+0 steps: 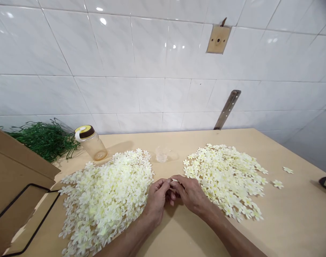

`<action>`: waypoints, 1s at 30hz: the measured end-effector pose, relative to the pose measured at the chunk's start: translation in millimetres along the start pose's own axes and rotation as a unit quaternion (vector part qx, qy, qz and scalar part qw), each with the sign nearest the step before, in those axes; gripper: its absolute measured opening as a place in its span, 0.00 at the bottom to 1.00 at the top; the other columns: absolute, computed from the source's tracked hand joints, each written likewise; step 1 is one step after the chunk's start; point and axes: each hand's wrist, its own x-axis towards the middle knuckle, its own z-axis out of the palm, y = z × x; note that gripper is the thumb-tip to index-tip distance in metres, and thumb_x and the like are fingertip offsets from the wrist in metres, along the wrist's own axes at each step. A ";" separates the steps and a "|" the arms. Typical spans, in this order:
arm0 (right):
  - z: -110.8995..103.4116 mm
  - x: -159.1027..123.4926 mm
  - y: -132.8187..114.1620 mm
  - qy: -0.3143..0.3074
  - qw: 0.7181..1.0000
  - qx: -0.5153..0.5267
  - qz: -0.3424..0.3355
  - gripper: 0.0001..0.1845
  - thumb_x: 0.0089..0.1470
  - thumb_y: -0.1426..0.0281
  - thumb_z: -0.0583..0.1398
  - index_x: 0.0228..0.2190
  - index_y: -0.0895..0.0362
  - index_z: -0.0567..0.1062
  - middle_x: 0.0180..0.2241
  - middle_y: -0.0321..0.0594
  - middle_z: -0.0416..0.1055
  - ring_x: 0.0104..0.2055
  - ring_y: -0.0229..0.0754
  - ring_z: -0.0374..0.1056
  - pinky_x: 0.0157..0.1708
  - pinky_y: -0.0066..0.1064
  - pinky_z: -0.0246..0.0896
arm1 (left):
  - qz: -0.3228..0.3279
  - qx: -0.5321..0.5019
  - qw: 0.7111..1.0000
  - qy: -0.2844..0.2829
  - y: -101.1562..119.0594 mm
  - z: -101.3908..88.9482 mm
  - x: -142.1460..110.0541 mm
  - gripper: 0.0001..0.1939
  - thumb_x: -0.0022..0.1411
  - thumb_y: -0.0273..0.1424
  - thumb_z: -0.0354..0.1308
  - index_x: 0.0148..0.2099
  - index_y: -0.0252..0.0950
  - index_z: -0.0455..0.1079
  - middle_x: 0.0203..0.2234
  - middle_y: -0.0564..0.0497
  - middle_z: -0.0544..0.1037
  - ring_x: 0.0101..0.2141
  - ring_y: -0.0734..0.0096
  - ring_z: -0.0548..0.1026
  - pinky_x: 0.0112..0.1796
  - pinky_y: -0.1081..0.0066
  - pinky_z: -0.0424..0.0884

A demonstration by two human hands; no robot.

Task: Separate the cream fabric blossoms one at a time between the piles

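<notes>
My left hand [157, 198] and my right hand [191, 192] meet at the fingertips over the table, between two heaps of petals. Both are closed in a pinch. A bit of a small white artificial flower [174, 180] shows between the fingertips; the rest of it is covered by my fingers. To the left lies a large heap of pale, cream-white artificial flowers [112, 192], close beside my left hand. On the right spreads a second heap of yellowish-white artificial flowers [227, 175], near my right hand. A small clear plastic cup [161, 155] stands just beyond my hands.
A bottle [93, 144] with a yellow and brown lid stands behind the left heap. Green artificial stems [46, 139] lie at the back left, by a cardboard box [15, 178] and a black wire frame [42, 223]. Two loose flowers lie at the right. A tiled wall backs the table.
</notes>
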 end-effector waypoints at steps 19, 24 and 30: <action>-4.9 2.7 20.7 0.013 0.960 0.232 0.154 0.20 0.59 0.54 0.53 0.45 0.54 0.69 0.40 0.42 0.74 0.28 0.40 0.74 0.29 0.34 0.72 | 0.024 0.055 0.998 0.005 -10.1 -1.0 0.5 0.18 0.58 0.45 0.57 0.33 0.33 0.66 0.23 0.52 0.72 0.17 0.77 0.69 0.16 0.77 0.63; -14.8 2.9 16.7 -0.019 0.958 0.241 0.157 0.20 0.59 0.52 0.54 0.32 0.57 0.72 0.25 0.38 0.73 0.23 0.41 0.72 0.24 0.32 0.70 | 0.027 0.050 0.998 0.007 -10.1 -1.3 1.7 0.18 0.57 0.45 0.58 0.33 0.33 0.67 0.24 0.52 0.71 0.17 0.76 0.70 0.16 0.76 0.64; -24.3 1.2 7.4 0.033 0.983 0.107 0.143 0.25 0.63 0.51 0.47 0.24 0.54 0.68 0.13 0.30 0.61 0.14 0.35 0.59 0.17 0.26 0.56 | 0.020 0.039 0.999 0.008 -8.5 0.5 0.6 0.19 0.55 0.46 0.59 0.33 0.33 0.66 0.24 0.53 0.70 0.17 0.77 0.70 0.15 0.77 0.62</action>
